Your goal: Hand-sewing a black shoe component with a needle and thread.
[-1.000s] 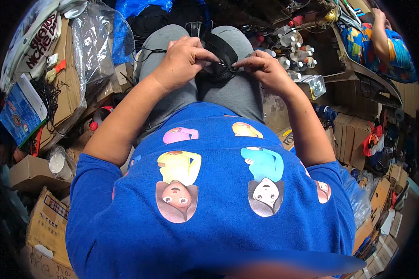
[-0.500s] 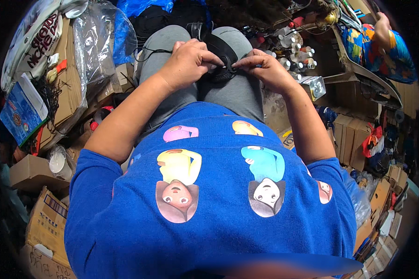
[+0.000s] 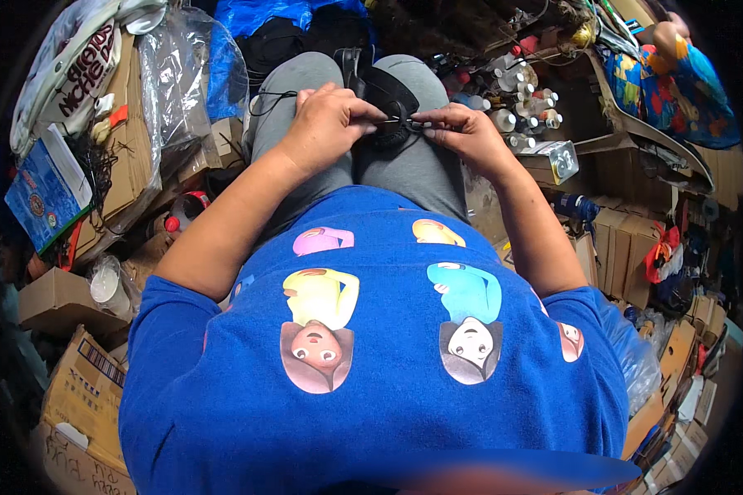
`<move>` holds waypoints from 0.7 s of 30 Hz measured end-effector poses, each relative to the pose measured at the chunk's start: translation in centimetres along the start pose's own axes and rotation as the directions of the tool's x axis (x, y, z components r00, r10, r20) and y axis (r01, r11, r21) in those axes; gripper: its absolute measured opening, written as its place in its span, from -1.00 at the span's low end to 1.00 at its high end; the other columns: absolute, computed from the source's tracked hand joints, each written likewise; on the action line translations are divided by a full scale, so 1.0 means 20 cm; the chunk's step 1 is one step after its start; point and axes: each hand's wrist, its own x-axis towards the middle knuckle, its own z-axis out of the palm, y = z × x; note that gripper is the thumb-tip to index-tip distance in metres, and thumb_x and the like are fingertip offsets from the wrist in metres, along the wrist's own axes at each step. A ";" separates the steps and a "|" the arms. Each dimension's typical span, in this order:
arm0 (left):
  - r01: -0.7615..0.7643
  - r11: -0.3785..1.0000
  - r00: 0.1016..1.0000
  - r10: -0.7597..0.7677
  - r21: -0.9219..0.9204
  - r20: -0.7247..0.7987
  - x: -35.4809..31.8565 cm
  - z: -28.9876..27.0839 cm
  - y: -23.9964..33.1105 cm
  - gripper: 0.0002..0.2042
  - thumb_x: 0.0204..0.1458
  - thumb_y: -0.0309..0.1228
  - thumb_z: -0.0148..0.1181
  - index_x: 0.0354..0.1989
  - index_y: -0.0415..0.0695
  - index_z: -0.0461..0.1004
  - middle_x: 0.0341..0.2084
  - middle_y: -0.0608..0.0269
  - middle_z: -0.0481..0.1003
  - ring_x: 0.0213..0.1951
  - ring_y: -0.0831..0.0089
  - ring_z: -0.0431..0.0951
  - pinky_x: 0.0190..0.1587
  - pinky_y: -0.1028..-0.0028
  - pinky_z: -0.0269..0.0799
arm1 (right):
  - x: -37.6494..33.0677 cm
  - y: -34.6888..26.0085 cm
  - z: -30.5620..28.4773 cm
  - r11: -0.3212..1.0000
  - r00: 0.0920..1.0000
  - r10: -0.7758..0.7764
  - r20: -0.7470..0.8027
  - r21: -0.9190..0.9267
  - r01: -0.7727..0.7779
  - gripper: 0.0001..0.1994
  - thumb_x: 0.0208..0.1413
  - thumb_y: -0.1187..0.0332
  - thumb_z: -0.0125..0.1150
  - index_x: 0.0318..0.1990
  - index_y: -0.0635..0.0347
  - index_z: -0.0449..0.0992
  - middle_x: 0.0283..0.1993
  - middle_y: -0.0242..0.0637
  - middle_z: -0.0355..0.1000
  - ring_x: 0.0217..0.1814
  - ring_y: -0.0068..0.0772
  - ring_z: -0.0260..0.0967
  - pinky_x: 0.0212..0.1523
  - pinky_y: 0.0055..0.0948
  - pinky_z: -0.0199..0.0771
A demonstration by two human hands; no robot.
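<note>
Clutter fills the room on every side: flattened cardboard (image 3: 132, 157) and clear plastic bags (image 3: 177, 74) stack up on the person's left, a blue box (image 3: 45, 190) lies lower among them, more cartons (image 3: 82, 396) sit near the left elbow, and on the right stand brown boxes (image 3: 615, 247), a cluster of small bottles (image 3: 520, 99) and a bright flowered cloth (image 3: 677, 91). Amid it the person sits in a blue printed shirt (image 3: 371, 355) and grey trousers (image 3: 413, 165), knees up. On the lap, between the thighs, lies a black padded piece (image 3: 384, 103), something like a mask or pouch; I cannot tell which. A thin black cord (image 3: 268, 103) trails off it over the left thigh. Both hands meet on top of it. The left hand (image 3: 326, 124) is closed, fingers pinching the near end of a short dark strand (image 3: 400, 124); the right hand (image 3: 462, 132) is closed too, thumb and forefinger nipping the other end, so the strand runs taut between them, just over the black piece. It looks to me like fastening or threading work that is mid-way: the piece is settled in place and both ends are in hand, but no knot or finished join shows, and the loose cord on the left thigh is not yet dealt with.
</note>
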 end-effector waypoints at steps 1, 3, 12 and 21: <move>-0.002 1.000 1.000 0.002 0.001 -0.001 0.01 0.00 0.00 -0.76 -0.22 -0.46 0.28 -0.31 0.10 0.62 -0.53 0.31 0.48 -0.35 0.39 0.42 -0.19 0.40 0.26 | 0.01 0.01 0.01 1.000 1.000 -0.002 -0.001 0.000 0.002 -0.71 -0.06 0.53 0.22 -0.12 0.06 0.57 -0.37 -0.44 0.44 -0.30 -0.65 0.32 -0.24 -0.61 0.35; 0.179 0.974 0.983 -0.173 -0.138 0.055 0.04 0.01 0.01 -0.78 -0.20 -0.46 0.28 -0.30 -0.01 0.60 -0.49 0.26 0.53 -0.40 0.48 0.46 -0.24 0.45 0.37 | 0.02 0.02 0.01 0.971 0.998 0.063 0.023 0.228 -0.067 -0.73 -0.01 0.52 0.21 -0.09 0.17 0.54 -0.31 -0.45 0.48 -0.30 -0.70 0.34 -0.24 -0.64 0.38; 0.383 0.794 0.920 -0.286 -0.471 0.267 0.13 0.13 -0.04 -0.83 -0.19 -0.30 0.30 -0.40 0.00 0.56 -0.47 0.34 0.57 -0.35 0.42 0.53 -0.13 0.29 0.22 | 0.05 -0.05 0.03 0.967 0.992 0.122 0.037 0.219 -0.127 -0.81 -0.02 0.48 0.26 -0.21 0.25 0.53 -0.28 -0.45 0.47 -0.25 -0.69 0.35 -0.18 -0.64 0.35; -0.210 0.955 0.965 0.168 0.210 0.199 0.15 -0.06 0.11 -0.88 -0.12 -0.41 0.19 -0.36 -0.04 0.46 -0.40 0.28 0.43 -0.21 0.19 0.38 -0.16 0.24 0.22 | 0.06 0.00 -0.06 0.994 0.993 -0.109 0.034 0.004 0.109 -0.88 -0.04 0.43 0.29 -0.33 0.20 0.52 -0.45 -0.50 0.40 -0.38 -0.69 0.31 -0.31 -0.66 0.32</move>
